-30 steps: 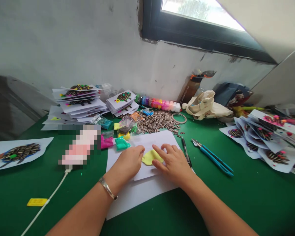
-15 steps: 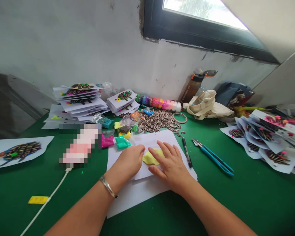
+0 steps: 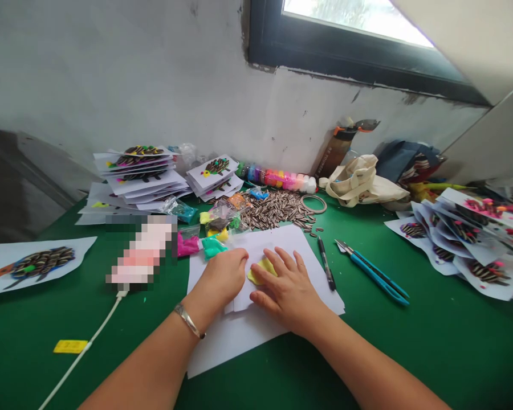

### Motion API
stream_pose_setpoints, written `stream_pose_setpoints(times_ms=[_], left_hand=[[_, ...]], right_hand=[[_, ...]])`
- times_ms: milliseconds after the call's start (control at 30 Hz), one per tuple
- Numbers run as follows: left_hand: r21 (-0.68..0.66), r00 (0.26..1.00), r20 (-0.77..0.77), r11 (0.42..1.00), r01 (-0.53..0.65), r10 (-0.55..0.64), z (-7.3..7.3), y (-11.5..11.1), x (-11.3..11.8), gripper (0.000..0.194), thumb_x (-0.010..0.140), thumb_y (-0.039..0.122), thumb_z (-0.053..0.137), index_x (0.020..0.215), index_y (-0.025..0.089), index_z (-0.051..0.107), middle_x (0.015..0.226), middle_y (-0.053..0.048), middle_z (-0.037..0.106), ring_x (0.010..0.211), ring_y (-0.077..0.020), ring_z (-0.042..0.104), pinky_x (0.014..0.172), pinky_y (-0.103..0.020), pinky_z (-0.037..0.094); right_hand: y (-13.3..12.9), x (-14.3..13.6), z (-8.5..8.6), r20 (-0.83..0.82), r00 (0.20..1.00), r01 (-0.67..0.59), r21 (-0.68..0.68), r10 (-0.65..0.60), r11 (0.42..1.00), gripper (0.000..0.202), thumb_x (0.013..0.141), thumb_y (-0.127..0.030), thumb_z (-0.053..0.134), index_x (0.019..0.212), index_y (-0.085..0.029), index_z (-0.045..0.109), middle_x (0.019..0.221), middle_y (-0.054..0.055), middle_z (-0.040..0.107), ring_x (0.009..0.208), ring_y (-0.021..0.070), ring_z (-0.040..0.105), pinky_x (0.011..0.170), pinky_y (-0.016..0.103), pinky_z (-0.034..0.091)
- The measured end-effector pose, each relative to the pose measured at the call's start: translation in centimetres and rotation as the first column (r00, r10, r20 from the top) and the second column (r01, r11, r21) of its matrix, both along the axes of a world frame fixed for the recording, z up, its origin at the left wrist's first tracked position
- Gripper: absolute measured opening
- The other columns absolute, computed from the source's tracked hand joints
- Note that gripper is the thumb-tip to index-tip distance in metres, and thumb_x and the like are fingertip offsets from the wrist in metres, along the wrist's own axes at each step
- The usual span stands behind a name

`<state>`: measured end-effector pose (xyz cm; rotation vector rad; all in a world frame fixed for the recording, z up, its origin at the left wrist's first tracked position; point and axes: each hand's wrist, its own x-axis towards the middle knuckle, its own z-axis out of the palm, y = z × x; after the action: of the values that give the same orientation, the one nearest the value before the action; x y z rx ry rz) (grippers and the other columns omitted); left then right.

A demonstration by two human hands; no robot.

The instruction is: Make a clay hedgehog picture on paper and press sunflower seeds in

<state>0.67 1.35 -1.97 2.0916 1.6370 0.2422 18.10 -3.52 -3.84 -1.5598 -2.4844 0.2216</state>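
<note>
A flat piece of pale yellow modelling clay (image 3: 259, 273) lies on white paper (image 3: 222, 350) in front of me. Over its right part my right hand (image 3: 288, 287) rests with fingers spread, hiding much of the clay. To the left of the clay, my left hand (image 3: 223, 277) is closed, its fingers curled in at the paper. Whatever the left fingers might hold is hidden. A silver bracelet (image 3: 189, 322) circles my left wrist.
Behind the paper are bagged clays, including a green one (image 3: 214, 246), and a pile of striped sunflower seeds (image 3: 277, 209). A pen (image 3: 326, 263) and blue-handled tool (image 3: 376, 275) lie right. Seed-decorated papers (image 3: 147, 188) are stacked left; more (image 3: 465, 239) lie right. A white cable (image 3: 89, 341) crosses the left.
My right hand has slid slightly left and covers more of the yellow clay. The left hand stays closed beside it, nearly in the same spot.
</note>
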Motion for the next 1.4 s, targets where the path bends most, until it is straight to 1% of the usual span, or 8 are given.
stream_pose_setpoints(times_ms=[100, 267, 700, 833, 967, 1100, 1233, 1400], left_hand=[[0.003, 1.0, -0.005, 1.0, -0.005, 0.005, 0.13, 0.11, -0.07, 0.031, 0.093, 0.021, 0.037, 0.099, 0.019, 0.067, 0.101, -0.009, 0.072, 0.094, -0.0239, 0.066, 0.077, -0.031, 0.044], [-0.007, 0.999, -0.029, 1.0, -0.02, 0.019, 0.12, 0.18, 0.01, 0.031, 0.093, 0.022, 0.037, 0.1, 0.019, 0.067, 0.102, -0.008, 0.072, 0.095, -0.0241, 0.066, 0.078, -0.031, 0.044], [0.007, 0.999, -0.037, 1.0, -0.009, 0.009, -0.16, 0.27, 0.09, 0.031, 0.093, 0.02, 0.037, 0.102, 0.019, 0.066, 0.104, -0.009, 0.072, 0.097, -0.0242, 0.065, 0.08, -0.031, 0.044], [0.005, 0.999, -0.04, 1.0, -0.003, 0.003, -0.23, 0.27, 0.07, 0.03, 0.093, 0.021, 0.037, 0.101, 0.019, 0.066, 0.103, -0.009, 0.072, 0.097, -0.024, 0.065, 0.08, -0.031, 0.044], [0.005, 0.999, -0.035, 1.0, -0.001, 0.001, -0.23, 0.22, 0.01, 0.03, 0.093, 0.021, 0.037, 0.1, 0.019, 0.066, 0.101, -0.008, 0.072, 0.095, -0.0238, 0.066, 0.078, -0.031, 0.043], [0.009, 1.0, -0.024, 1.0, -0.018, 0.018, -0.27, 0.15, -0.02, 0.029, 0.093, 0.021, 0.037, 0.098, 0.02, 0.066, 0.101, -0.008, 0.072, 0.093, -0.0236, 0.066, 0.075, -0.031, 0.042], [0.008, 1.0, -0.006, 1.0, -0.018, 0.018, -0.37, 0.13, -0.05, 0.029, 0.092, 0.022, 0.037, 0.095, 0.02, 0.066, 0.098, -0.008, 0.073, 0.09, -0.0235, 0.066, 0.073, -0.031, 0.042], [-0.001, 1.0, -0.003, 1.0, -0.021, 0.021, -0.37, 0.21, -0.15, 0.03, 0.092, 0.021, 0.036, 0.097, 0.019, 0.066, 0.099, -0.009, 0.072, 0.092, -0.0244, 0.066, 0.074, -0.032, 0.042]], right_hand=[[-0.05, 0.16, 0.02, -0.02, 1.0, 0.017, 0.031, -0.017, 0.999, 0.05, 0.09, -0.06, 0.042, 0.134, -0.037, 0.049, 0.152, 0.008, 0.033, 0.139, 0.0329, 0.026, 0.11, 0.061, 0.016], [-0.01, 0.17, -0.19, -0.023, 1.0, -0.013, 0.01, 0.013, 1.0, 0.049, 0.091, -0.06, 0.041, 0.131, -0.035, 0.053, 0.148, 0.009, 0.04, 0.138, 0.0337, 0.029, 0.109, 0.063, 0.017], [-0.04, 0.19, -0.43, -0.04, 0.999, -0.032, 0.074, 0.034, 0.997, 0.048, 0.091, -0.059, 0.043, 0.132, -0.035, 0.052, 0.152, 0.009, 0.032, 0.14, 0.0338, 0.025, 0.11, 0.062, 0.015], [-0.08, 0.05, -0.54, -0.039, 0.998, -0.055, 0.056, 0.057, 0.997, 0.047, 0.09, -0.058, 0.044, 0.13, -0.034, 0.054, 0.149, 0.01, 0.038, 0.138, 0.0352, 0.027, 0.109, 0.064, 0.014], [-0.14, 0.01, -0.65, -0.05, 0.996, -0.073, 0.093, 0.078, 0.993, 0.048, 0.091, -0.057, 0.043, 0.132, -0.034, 0.052, 0.152, 0.01, 0.033, 0.14, 0.0349, 0.024, 0.109, 0.064, 0.012], [-0.17, 0.15, -0.7, -0.047, 0.992, -0.116, 0.083, 0.12, 0.99, 0.048, 0.091, -0.057, 0.044, 0.132, -0.033, 0.053, 0.149, 0.01, 0.038, 0.139, 0.0351, 0.026, 0.109, 0.065, 0.012], [-0.12, 0.25, -0.78, -0.057, 0.992, -0.108, 0.102, 0.114, 0.989, 0.049, 0.092, -0.057, 0.042, 0.134, -0.034, 0.051, 0.152, 0.01, 0.033, 0.14, 0.0345, 0.024, 0.109, 0.065, 0.012], [-0.05, 0.28, -0.79, -0.053, 0.991, -0.115, 0.08, 0.12, 0.99, 0.048, 0.091, -0.059, 0.041, 0.131, -0.036, 0.053, 0.147, 0.008, 0.042, 0.138, 0.0337, 0.029, 0.109, 0.064, 0.014]])
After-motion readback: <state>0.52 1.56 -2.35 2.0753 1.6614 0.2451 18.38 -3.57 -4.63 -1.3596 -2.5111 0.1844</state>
